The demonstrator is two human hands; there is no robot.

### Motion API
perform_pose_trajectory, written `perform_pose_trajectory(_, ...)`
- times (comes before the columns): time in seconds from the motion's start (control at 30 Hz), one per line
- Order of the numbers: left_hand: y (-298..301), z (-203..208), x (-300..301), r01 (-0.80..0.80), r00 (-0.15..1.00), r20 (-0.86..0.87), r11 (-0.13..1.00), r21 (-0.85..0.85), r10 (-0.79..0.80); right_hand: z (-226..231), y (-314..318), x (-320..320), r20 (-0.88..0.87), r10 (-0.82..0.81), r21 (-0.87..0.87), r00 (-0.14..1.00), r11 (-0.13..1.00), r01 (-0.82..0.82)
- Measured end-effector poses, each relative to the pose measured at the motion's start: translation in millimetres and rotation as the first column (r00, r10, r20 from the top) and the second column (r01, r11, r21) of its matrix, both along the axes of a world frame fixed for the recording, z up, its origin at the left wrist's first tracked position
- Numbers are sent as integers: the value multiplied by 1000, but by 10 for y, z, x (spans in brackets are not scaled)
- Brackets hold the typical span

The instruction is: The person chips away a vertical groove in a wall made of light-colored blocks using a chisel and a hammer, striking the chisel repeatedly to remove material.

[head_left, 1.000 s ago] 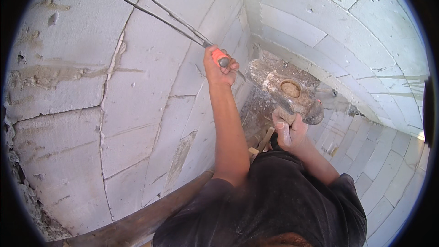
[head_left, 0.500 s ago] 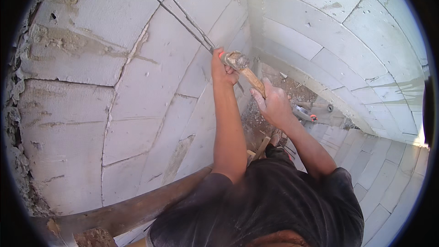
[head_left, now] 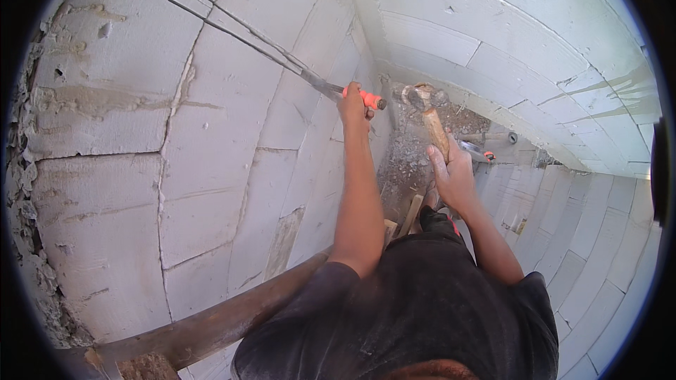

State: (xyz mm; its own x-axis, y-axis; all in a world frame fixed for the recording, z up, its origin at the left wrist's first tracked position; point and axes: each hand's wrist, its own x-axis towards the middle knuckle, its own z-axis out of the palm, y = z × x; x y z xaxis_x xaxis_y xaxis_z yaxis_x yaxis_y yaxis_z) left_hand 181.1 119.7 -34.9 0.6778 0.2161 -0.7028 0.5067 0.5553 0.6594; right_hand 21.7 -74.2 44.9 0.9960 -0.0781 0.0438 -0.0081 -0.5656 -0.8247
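My left hand (head_left: 354, 107) is closed round the orange handle of a chisel (head_left: 371, 100). Its metal blade lies against the pale block wall (head_left: 232, 134) on the left, where two dark, nearly parallel lines meet it. They look like cut slots. My right hand (head_left: 454, 170) grips the wooden handle of a hammer (head_left: 436, 130). The dusty hammer head is a little to the right of the chisel's butt end, with a gap between them.
A second block wall (head_left: 451, 21) meets the first in a corner ahead. Rubble (head_left: 412, 151) covers the floor there, with a grey tool with an orange end (head_left: 477, 151) beside it. A round wooden pole (head_left: 232, 317) runs along the left wall near my body.
The hammer has moved right, away from the chisel's butt, which it covered before. My right hand has shifted right and down with it. The view has turned slightly; my left hand keeps its grip.
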Motion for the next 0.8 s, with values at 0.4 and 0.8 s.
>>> perform_pose_trajectory(0.4,-416,457,-70,-141,963,248,979,150,100,-308,-444,-635,-466,-169,370,868,854,365)
perform_pose_trajectory(0.8,-499,1038,-81,-205,920,355,976,75,166,180,-279,-336,-288,-76,416,955,888,196)
